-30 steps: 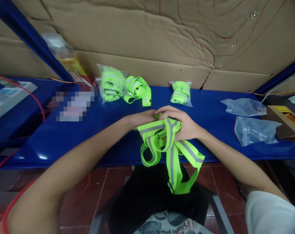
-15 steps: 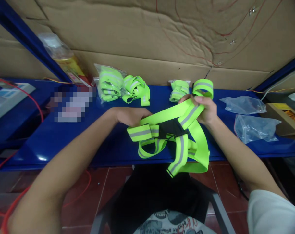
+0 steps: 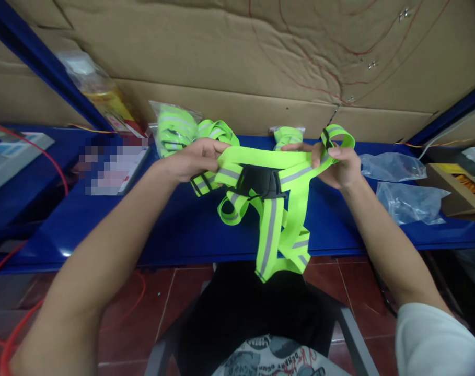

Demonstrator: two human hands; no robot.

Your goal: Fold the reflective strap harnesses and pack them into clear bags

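Note:
A neon-yellow reflective harness point(image 3: 270, 230) with grey stripes is stretched between my two hands. My left hand point(image 3: 198, 159) pinches its straps at the left end, where a black buckle hangs just below the fingers. My right hand point(image 3: 341, 164) grips the straps at the other end, and a short loop stands up above its thumb. Between the hands sits the harness's black centre piece point(image 3: 258, 180). Several strap ends droop over the table's front edge toward my lap. Behind my left hand lies a loose coiled neon strap point(image 3: 225, 131), partly covered.
Bagged neon straps point(image 3: 176, 128) stand at the back left, and a smaller bagged bundle point(image 3: 287, 136) behind the harness. Clear plastic bags point(image 3: 412, 201) lie on the right of the blue table point(image 3: 154, 235), beside a cardboard box point(image 3: 456, 193). A wrapped bottle point(image 3: 100, 89) stands back left.
My left hand has moved up and away from me with its strap end. The upper strap is now nearly level, and the black centre piece has risen and shifted left.

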